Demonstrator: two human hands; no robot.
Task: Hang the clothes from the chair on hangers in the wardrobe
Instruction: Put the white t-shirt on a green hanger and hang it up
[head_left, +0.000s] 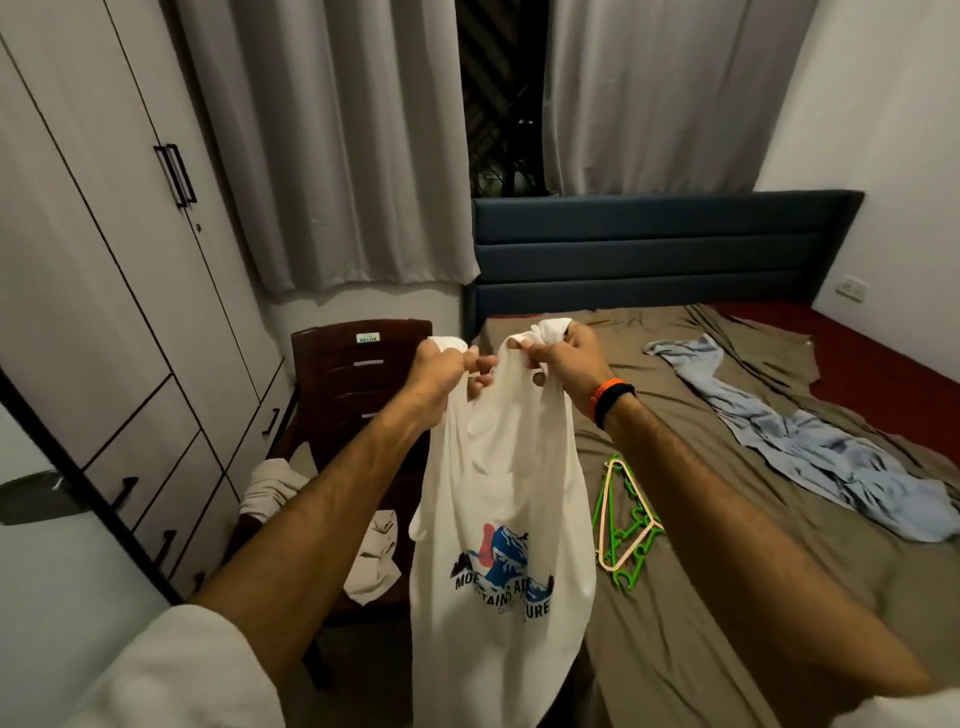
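A white T-shirt (498, 519) with a blue and red mountain print hangs in front of me. My left hand (441, 369) grips one side of its top and my right hand (563, 358) grips the other side, both at chest height. Behind it stands a dark brown chair (343, 374) with more pale clothes (275, 488) on its seat. Green and pale hangers (626, 525) lie on the bed just right of the shirt. The wardrobe (104, 260) on the left has its doors closed.
The bed (701, 597) with a brown sheet fills the right side; a light blue garment (810, 447) lies across it. A dark blue headboard (649, 249) and grey curtains (332, 145) stand at the back. A narrow floor strip runs between wardrobe and bed.
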